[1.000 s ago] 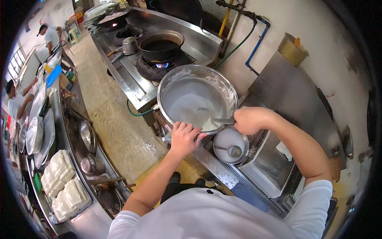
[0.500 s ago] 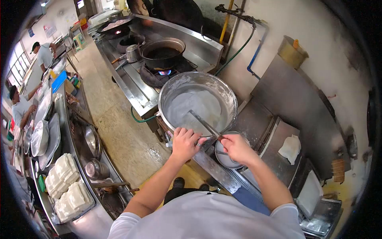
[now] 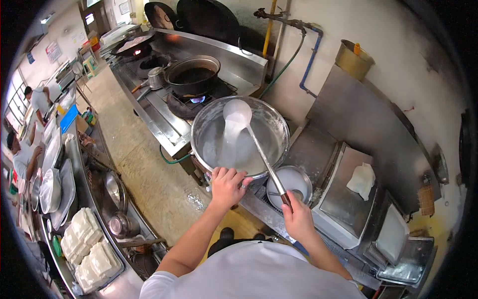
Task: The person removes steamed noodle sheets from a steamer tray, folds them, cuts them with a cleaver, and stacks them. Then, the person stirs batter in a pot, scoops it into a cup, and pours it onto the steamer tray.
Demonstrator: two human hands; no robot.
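Note:
A large metal basin (image 3: 195, 149) holds thin, milky white liquid. My right hand (image 3: 298, 218) is closed round the dark grip of a long-handled ladle (image 3: 260, 149). The ladle's bowl is raised and tilted over the far side of the basin, and white liquid pours from it back into the basin. With its fingers over the near rim, my left hand (image 3: 228, 187) grips the basin. Just right of the basin, beneath the ladle's handle, stands a smaller round pot (image 3: 294, 178) with whitish contents, partly covered by a round utensil.
Beyond the basin, a dark pot (image 3: 193, 74) sits over a lit burner flame (image 3: 197, 99). A flat steel surface at right bears a folded white cloth (image 3: 362, 180). On the left counter lie stacks of white sheets (image 3: 94, 246). Two people (image 3: 22, 154) work at far left.
The ladle has risen out of the liquid and tipped, pouring liquid back. My right hand has moved lower in view. My left hand stays on the rim as the view shifts slightly.

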